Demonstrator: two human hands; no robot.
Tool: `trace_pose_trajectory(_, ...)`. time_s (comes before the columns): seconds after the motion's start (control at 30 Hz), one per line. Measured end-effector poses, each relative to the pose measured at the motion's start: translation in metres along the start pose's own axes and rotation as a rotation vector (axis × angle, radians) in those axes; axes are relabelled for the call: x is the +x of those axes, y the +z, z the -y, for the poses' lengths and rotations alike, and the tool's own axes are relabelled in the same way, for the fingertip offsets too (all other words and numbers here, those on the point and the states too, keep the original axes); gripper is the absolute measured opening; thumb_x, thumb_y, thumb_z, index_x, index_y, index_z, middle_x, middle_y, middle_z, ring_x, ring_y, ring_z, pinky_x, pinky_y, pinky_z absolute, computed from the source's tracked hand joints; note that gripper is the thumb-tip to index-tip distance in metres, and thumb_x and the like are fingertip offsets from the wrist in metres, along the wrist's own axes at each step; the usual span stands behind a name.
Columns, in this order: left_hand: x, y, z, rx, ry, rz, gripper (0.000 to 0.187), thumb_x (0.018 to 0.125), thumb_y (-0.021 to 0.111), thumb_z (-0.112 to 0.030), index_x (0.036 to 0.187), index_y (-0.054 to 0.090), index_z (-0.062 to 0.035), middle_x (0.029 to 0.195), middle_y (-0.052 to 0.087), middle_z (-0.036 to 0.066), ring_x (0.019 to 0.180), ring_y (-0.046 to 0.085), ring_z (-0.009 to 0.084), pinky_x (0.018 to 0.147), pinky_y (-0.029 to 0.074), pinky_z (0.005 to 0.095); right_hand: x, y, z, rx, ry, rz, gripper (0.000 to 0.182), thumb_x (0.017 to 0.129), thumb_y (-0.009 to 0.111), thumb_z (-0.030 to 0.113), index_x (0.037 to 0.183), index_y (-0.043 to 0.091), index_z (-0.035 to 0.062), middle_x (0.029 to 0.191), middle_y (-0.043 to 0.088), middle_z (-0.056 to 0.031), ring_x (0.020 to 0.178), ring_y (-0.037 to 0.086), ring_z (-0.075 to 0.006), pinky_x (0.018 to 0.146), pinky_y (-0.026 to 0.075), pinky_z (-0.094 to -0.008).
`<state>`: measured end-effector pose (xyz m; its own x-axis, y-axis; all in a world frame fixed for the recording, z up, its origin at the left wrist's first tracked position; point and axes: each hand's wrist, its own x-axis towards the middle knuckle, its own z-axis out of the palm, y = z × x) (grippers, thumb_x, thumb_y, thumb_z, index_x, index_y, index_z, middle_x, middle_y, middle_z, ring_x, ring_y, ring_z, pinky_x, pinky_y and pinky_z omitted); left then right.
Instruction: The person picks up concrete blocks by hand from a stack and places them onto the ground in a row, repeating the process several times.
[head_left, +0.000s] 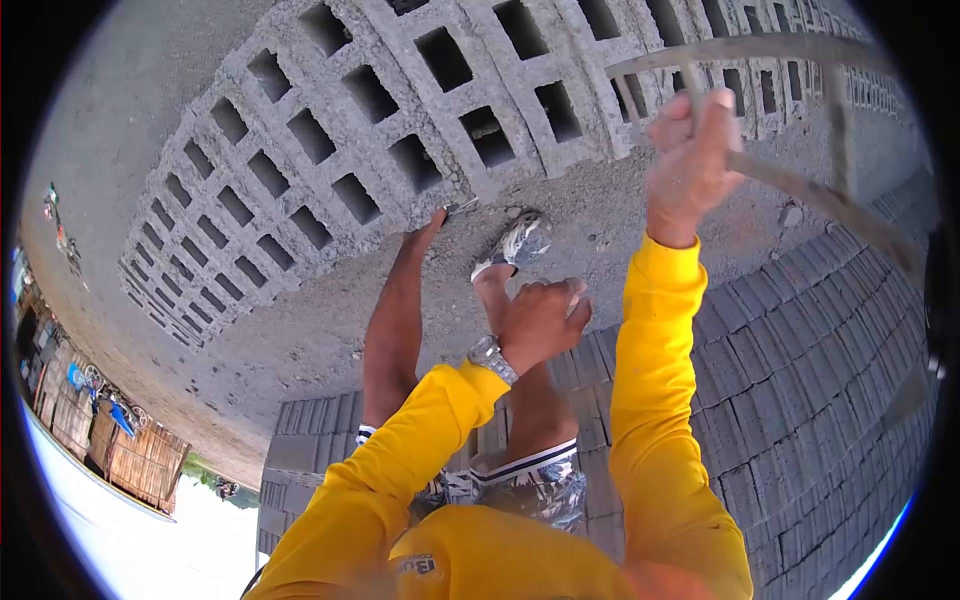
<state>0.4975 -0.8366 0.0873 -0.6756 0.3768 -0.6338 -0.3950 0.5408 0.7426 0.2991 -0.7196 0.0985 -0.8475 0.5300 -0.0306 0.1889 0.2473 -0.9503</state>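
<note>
My right hand [695, 155], in a yellow sleeve, is wrapped round a bar of a grey-brown frame [835, 120] made of long bars with crosspieces. The frame is partly blurred and runs out toward the right edge, in front of the hollow concrete blocks [510, 85]. My left hand [545, 322], with a metal wristwatch [491, 358] at its wrist, is held closed above my leg. Its back faces me, so the inside of the fingers is hidden. No part of the frame reaches this hand.
Hollow blocks stand in a long row across the top, their holes facing me. Grey stacked blocks [790, 370] fill the lower right, beside my legs. My feet, one in a patterned shoe [525, 240], are on gritty ground [590, 210]. Wooden structures [135, 450] are far left.
</note>
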Motion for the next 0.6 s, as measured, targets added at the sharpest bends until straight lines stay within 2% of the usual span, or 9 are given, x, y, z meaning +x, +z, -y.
trace_pose_trajectory(0.03,0.002,-0.003,-0.003,-0.017,0.003,-0.011,0.029,0.089,0.063,-0.026,0.102,0.069,-0.0014,0.088,0.072,0.019,0.082,0.069,0.0337,0.083,0.049,0.0406,-0.011,0.006,-0.068,-0.072,-0.014,0.071,0.048,0.099,0.048,0.038,0.067,0.057,0.0037,0.052,0.045,0.0006,0.048,0.040,-0.0090,0.049,0.031,-0.0247)
trace_pose_trajectory(0.1,0.012,-0.009,0.001,-0.018,-0.008,-0.012,0.029,0.089,0.063,-0.027,0.103,0.069,-0.0022,0.088,0.072,0.018,0.082,0.069,0.0336,0.083,0.046,0.0403,-0.009,0.010,-0.060,0.098,0.159,0.012,0.048,0.099,0.049,0.038,0.067,0.057,0.0035,0.054,0.048,0.0004,0.048,0.040,-0.0089,0.049,0.031,-0.0245)
trace_pose_trajectory(0.2,0.004,-0.008,-0.002,0.019,-0.045,0.016,0.029,0.089,0.063,-0.028,0.104,0.069,-0.0035,0.087,0.072,0.017,0.080,0.069,0.0329,0.082,0.044,0.0399,-0.002,0.006,-0.042,0.083,0.265,-0.001,0.047,0.098,0.051,0.038,0.069,0.058,0.0027,0.053,0.046,0.0012,0.047,0.039,-0.0085,0.049,0.031,-0.0246)
trace_pose_trajectory(0.3,0.009,0.001,0.005,-0.021,-0.022,-0.027,0.028,0.090,0.062,-0.030,0.103,0.069,-0.0057,0.087,0.072,0.016,0.077,0.069,0.0307,0.079,0.044,0.0400,0.007,0.006,0.019,0.147,0.152,-0.122,0.046,0.098,0.050,0.037,0.068,0.057,0.0024,0.052,0.043,0.0016,0.046,0.037,-0.0088,0.048,0.030,-0.0251)
trace_pose_trajectory(0.37,0.009,0.005,0.008,-0.032,-0.029,0.002,0.028,0.091,0.062,-0.031,0.103,0.069,-0.0060,0.086,0.073,0.015,0.077,0.070,0.0303,0.078,0.045,0.0393,0.022,-0.012,0.047,0.366,-0.077,0.059,0.047,0.098,0.049,0.036,0.068,0.056,0.0018,0.050,0.041,0.0018,0.044,0.036,-0.0096,0.047,0.030,-0.0263)
trace_pose_trajectory(0.47,0.011,0.012,0.011,-0.059,0.005,-0.067,0.028,0.090,0.062,-0.030,0.101,0.069,-0.0059,0.084,0.073,0.014,0.078,0.070,0.0302,0.076,0.046,0.0379,0.014,-0.018,0.049,0.485,-0.077,0.155,0.048,0.099,0.046,0.037,0.066,0.055,0.0030,0.050,0.039,0.0016,0.045,0.036,-0.0098,0.048,0.029,-0.0270)
trace_pose_trajectory(0.53,0.017,0.000,0.000,-0.027,-0.032,-0.030,0.028,0.090,0.062,-0.030,0.101,0.069,-0.0052,0.084,0.073,0.015,0.078,0.070,0.0308,0.075,0.047,0.0379,-0.014,-0.004,-0.033,-0.044,0.082,0.037,0.048,0.100,0.046,0.036,0.066,0.054,0.0038,0.053,0.042,0.0009,0.050,0.038,-0.0092,0.051,0.029,-0.0274)
trace_pose_trajectory(0.6,0.025,-0.008,-0.008,-0.004,-0.040,-0.023,0.028,0.090,0.061,-0.030,0.101,0.068,-0.0049,0.085,0.072,0.015,0.078,0.070,0.0317,0.074,0.048,0.0392,-0.024,-0.006,-0.061,-0.035,0.114,0.043,0.048,0.100,0.047,0.037,0.065,0.053,0.0046,0.057,0.045,0.0008,0.055,0.040,-0.0088,0.054,0.030,-0.0280)
